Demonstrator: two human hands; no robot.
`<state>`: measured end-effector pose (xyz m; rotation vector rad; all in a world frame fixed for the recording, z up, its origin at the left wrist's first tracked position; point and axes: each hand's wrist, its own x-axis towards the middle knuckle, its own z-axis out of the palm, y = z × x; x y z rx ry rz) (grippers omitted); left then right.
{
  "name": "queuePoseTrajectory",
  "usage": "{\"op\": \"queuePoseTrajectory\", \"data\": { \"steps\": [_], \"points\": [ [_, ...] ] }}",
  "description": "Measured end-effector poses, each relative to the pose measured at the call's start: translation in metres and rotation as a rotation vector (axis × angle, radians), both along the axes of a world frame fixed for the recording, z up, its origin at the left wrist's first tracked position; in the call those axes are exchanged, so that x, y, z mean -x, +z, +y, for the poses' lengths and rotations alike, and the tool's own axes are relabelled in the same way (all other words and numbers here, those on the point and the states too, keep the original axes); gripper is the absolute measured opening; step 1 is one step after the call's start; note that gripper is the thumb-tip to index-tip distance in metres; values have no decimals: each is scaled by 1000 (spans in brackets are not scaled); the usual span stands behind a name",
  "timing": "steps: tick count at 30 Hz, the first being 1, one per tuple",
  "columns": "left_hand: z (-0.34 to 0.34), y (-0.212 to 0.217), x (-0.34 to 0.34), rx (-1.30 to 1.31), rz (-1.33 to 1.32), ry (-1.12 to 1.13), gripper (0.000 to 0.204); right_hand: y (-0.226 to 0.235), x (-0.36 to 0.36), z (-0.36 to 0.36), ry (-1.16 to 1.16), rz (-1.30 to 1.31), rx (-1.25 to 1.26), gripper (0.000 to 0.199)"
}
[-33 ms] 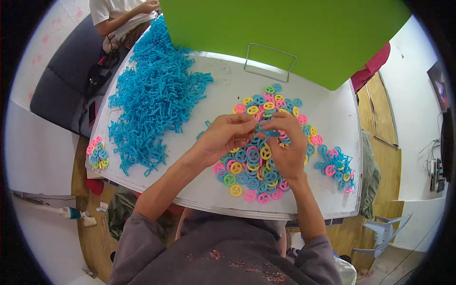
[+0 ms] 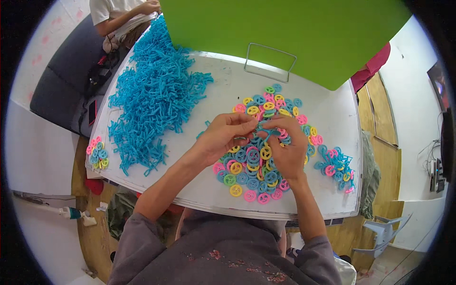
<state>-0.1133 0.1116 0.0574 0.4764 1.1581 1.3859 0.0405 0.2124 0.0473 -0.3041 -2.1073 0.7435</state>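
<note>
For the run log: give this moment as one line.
left hand: pinching small blue plastic piece | right hand: pinching same piece | below: pile of multicoloured plastic rings | left: heap of blue plastic pieces | surface: white table

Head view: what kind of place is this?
Probably a small home or workshop room used for hand assembly: a white table bears a heap of blue plastic pieces and coloured rings, both hands joining parts, a second person beside a grey sofa.

Both hands, left hand (image 2: 222,137) and right hand (image 2: 285,147), pinch a small blue piece (image 2: 262,127) above coloured rings (image 2: 251,168) on the white bench (image 2: 327,109); blue pieces pile (image 2: 152,95) far left.
</note>
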Motion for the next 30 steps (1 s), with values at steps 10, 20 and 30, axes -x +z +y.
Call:
{"op": "queuePoseTrajectory", "data": {
  "steps": [10,20,30],
  "points": [
    [28,-36,18,-173,1552,154,19,-2,-6,5,-6,79,653,13],
    [30,-38,13,-128,1323,25,27,-2,-13,11,-15,34,653,21],
    [8,-8,-9,-203,325,88,21,-7,-12,6,15,-7,495,25]
  ]
}}
